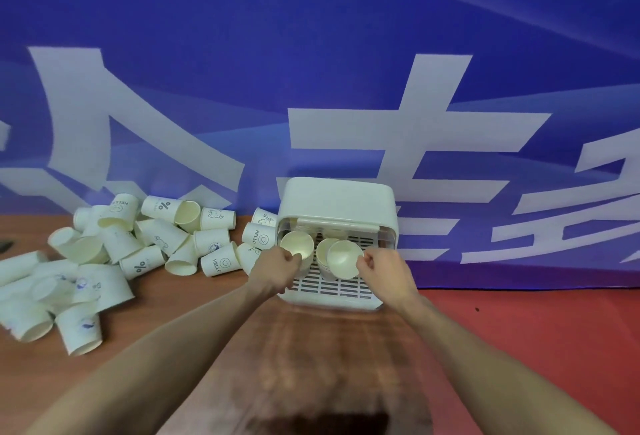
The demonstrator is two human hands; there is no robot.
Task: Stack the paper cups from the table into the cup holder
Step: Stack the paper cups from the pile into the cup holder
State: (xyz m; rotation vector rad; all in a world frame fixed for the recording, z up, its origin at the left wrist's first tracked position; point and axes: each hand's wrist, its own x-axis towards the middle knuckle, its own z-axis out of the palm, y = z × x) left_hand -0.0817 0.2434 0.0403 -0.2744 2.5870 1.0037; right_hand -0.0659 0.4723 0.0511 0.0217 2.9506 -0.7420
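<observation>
I have each hand, left hand (282, 263) and right hand (379, 266), pinching a paper cup (297, 244) rim, mouths toward me, to seat them in the cup holder (337, 202).

Paper cups (145, 264): matt white paper, printed outsides. Cup holder (337, 204): smooth cream plastic, slight sheen, slotted tray base. Table (294, 348): glossy wood-grain top. Backdrop banner (311, 53): smooth blue printed sheet.

We extend both bare forearms forward, converging toward cup holder (336, 226). Our left hand (275, 266) at holder's front left, fingers curled, pinching rim of left cup (297, 244). Our right hand (382, 270) at holder's front right, fingers curled, pinching rim of right cup (343, 258). Wrists straight, knuckles up.
</observation>
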